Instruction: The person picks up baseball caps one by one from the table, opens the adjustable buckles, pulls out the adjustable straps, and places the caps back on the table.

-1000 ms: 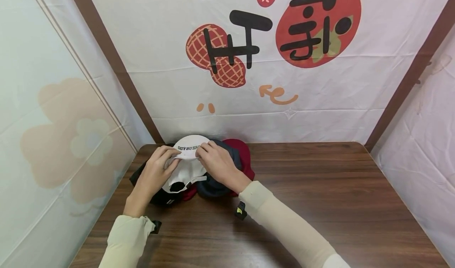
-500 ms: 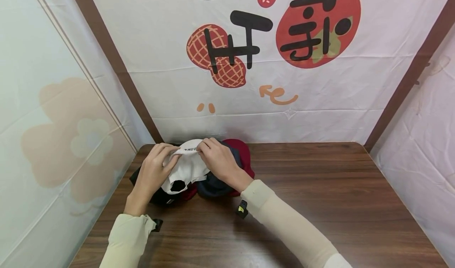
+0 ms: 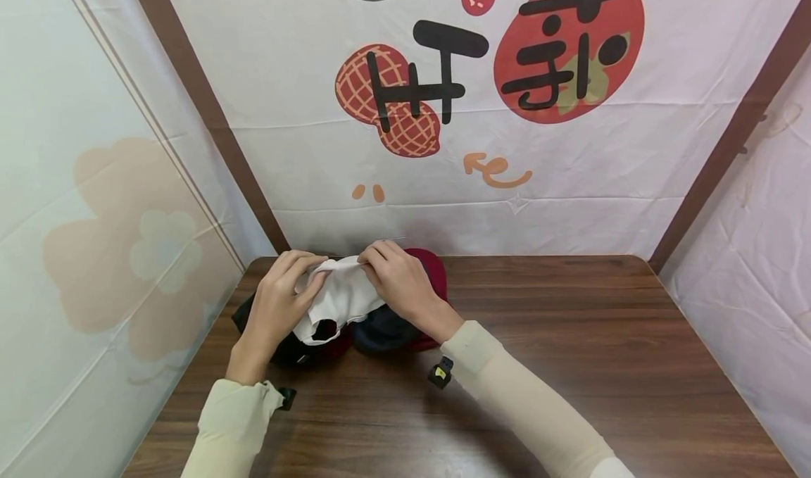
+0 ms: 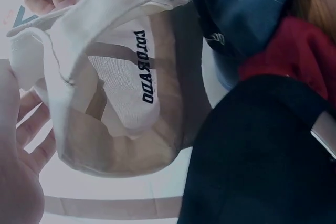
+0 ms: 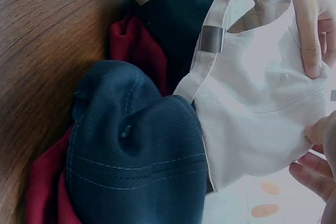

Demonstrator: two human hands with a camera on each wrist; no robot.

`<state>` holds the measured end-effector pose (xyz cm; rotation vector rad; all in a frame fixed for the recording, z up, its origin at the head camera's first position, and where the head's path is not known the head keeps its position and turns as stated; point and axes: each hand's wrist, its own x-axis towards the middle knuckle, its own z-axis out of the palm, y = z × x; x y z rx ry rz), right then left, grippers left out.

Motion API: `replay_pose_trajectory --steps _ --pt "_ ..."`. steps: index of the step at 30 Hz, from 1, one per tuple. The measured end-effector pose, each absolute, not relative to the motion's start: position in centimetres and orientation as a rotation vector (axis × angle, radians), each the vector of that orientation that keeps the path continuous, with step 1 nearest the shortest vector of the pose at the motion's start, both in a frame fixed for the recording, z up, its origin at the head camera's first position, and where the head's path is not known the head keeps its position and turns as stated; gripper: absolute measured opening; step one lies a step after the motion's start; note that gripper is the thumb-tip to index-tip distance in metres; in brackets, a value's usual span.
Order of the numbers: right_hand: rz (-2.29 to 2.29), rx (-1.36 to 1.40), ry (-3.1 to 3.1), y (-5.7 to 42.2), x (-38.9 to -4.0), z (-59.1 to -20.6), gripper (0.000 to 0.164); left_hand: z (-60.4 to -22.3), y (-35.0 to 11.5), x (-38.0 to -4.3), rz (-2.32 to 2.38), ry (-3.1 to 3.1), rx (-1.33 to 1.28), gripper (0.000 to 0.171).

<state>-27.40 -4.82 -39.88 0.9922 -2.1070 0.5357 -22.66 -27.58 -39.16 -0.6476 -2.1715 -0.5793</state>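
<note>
A white baseball cap [image 3: 348, 293] is held up between my two hands, tilted so its crown faces me. My left hand [image 3: 279, 296] pinches its left upper edge between thumb and fingers. On the other side, my right hand [image 3: 402, 284] pinches the edge too. In the right wrist view, the cap's back strap with a metal buckle [image 5: 211, 39] hangs at its open rear. Black COLORADO lettering [image 4: 145, 66] shows through the opening in the left wrist view. Just behind and below sit a navy cap [image 5: 136, 135] and a black cap [image 4: 262, 145].
Dark red caps [image 3: 434, 270] lie under and beside the navy one, all at the back left of the brown wooden table [image 3: 570, 351]. A printed white cloth [image 3: 285, 168] stands behind the table, with further cloth walls at both sides.
The white cap has tipped: its lettered brim has turned away out of the head view, and the crown now faces me. Both hands have shifted slightly to the right.
</note>
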Motion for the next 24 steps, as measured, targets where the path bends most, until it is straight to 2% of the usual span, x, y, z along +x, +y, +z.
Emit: replay_pose_trajectory --steps 24 --pt "0.686 0.924 -2.028 -1.7 -26.7 -37.6 0.01 -36.9 -24.0 -22.2 -0.616 -2.096 -0.674 0.028"
